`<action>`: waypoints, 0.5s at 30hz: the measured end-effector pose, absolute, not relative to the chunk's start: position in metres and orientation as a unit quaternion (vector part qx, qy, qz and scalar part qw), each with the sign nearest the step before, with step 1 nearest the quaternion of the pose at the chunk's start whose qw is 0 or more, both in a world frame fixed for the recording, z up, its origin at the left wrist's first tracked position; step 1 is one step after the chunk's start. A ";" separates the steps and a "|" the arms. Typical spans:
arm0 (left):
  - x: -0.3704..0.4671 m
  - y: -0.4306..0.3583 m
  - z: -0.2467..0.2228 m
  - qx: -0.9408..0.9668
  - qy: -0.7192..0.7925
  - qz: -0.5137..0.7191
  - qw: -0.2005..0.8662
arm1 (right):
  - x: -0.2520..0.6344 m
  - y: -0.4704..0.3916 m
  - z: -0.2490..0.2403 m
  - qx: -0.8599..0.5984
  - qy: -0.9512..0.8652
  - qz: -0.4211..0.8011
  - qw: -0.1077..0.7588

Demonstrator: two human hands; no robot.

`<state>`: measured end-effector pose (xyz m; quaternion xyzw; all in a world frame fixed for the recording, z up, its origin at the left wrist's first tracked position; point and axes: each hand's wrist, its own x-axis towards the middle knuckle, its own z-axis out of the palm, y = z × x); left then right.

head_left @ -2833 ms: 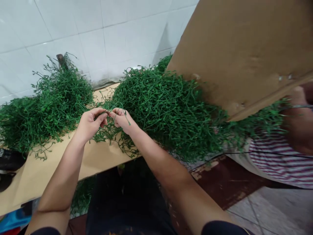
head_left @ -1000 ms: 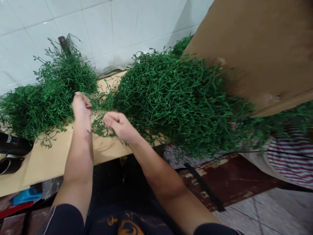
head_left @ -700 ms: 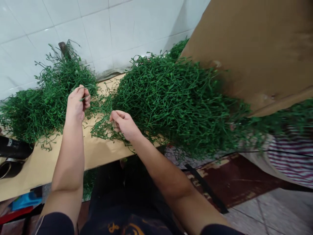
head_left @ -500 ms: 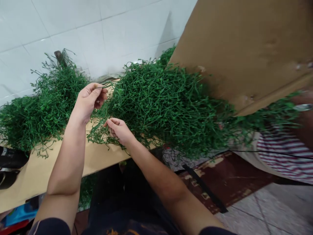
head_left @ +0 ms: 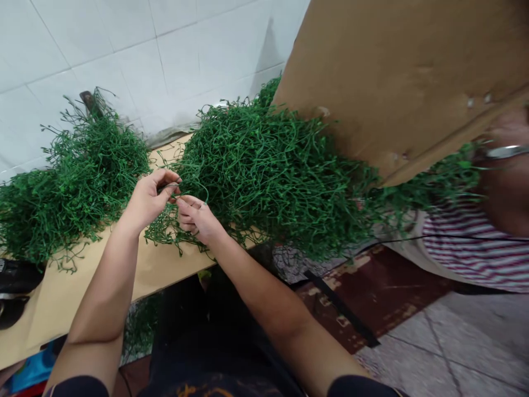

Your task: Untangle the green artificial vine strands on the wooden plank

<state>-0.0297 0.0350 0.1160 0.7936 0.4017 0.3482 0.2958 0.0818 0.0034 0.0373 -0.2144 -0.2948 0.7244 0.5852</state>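
1. We work above the flat tan board [head_left: 161, 270]; forearms held low should steady us.
2. The large tangled mound of thin, bright-green stems [head_left: 268, 171] lies just right of our hands, so we do well to avoid snagging it.
3. Our left hand [head_left: 151, 197] pinches slim dark-green strands [head_left: 175, 184] between thumb and forefinger, over the board.
4. Our right hand [head_left: 197, 218] meets it, fingers curled, fingertips together at the strands; its exact grip we cannot tell.
5. Light, small fingertip movements should spare those strands kinks.
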 end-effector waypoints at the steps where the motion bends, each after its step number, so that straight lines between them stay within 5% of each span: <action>1: -0.026 0.035 0.116 0.800 0.394 0.345 0.293 | 0.082 0.003 0.038 -0.211 -0.296 0.723 0.588; 15: -0.025 0.028 0.109 0.851 0.433 0.199 0.220 | 0.097 0.008 0.035 -0.302 -0.320 0.590 0.677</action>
